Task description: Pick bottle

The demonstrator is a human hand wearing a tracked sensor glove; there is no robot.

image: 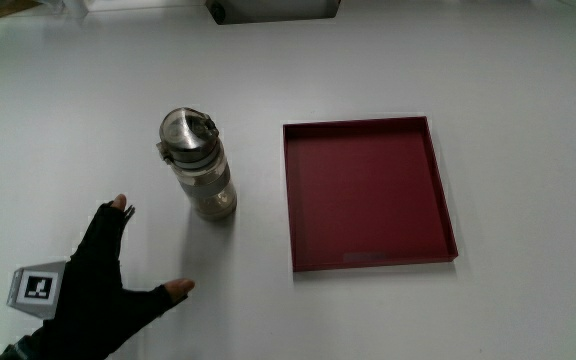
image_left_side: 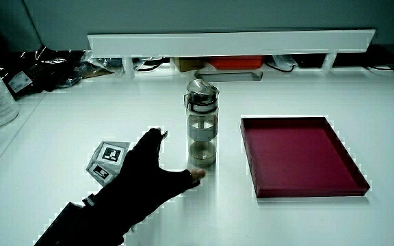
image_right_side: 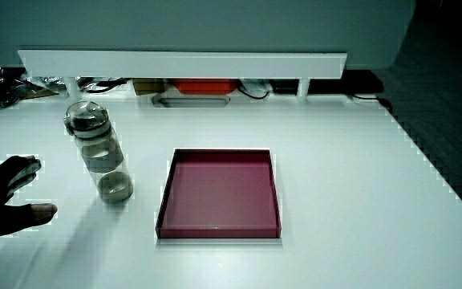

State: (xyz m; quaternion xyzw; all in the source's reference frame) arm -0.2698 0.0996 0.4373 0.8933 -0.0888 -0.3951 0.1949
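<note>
- Just ahead of your hand, farther from you than its fingertips, the bottle stands upright on the white table, and there is a clear gap between glove and bottle.
- Your hand lies low over the table with the fingers spread and the thumb splayed toward the bottle's base; it grips nothing, and both side views show the same relaxed pose.
- The patterned cube sits on the back of the glove, on the side away from the bottle.
- The bottle is clear-walled with a grey lid and a carry loop on top; in a side view you can see it holds a little liquid.
- Past the bottle from your hand, the dark red tray lies flat on the table, near the bottle but not touching it.
- A low white partition runs along the table's edge farthest from your hand.
</note>
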